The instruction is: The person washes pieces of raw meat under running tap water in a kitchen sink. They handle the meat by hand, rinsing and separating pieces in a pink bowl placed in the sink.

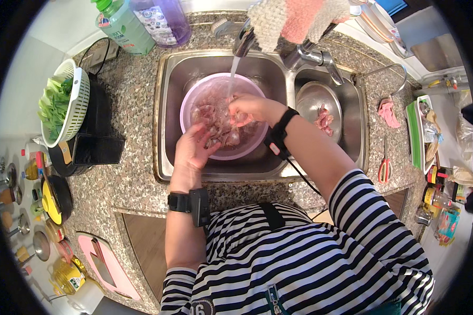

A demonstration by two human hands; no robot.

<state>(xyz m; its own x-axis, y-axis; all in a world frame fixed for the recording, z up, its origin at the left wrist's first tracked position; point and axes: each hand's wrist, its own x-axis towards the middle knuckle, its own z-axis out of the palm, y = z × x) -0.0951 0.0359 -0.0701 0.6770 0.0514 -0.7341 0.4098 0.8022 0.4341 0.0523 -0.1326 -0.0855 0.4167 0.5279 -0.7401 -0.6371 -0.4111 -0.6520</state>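
Observation:
A pink plastic basin (184,106) of water and raw meat pieces (220,132) stands in the left bowl of a steel double sink (162,118). Water runs into it from the faucet spout (244,41). My right hand (246,110) is curled around a small piece of meat under the stream. At the basin's lower left, my left hand (195,145) has its fingers apart, with the fingertips beside the meat and nothing gripped. In the right sink bowl lies a round metal dish (309,98) with a few pieces of raw meat (324,121).
Left of the sink are a white colander (79,102) of leafy greens and a smartphone (98,149). Soap bottles (130,31) stand behind. Red-handled scissors (384,171) lie at right. A pink cutting board (120,275) with a knife is at lower left.

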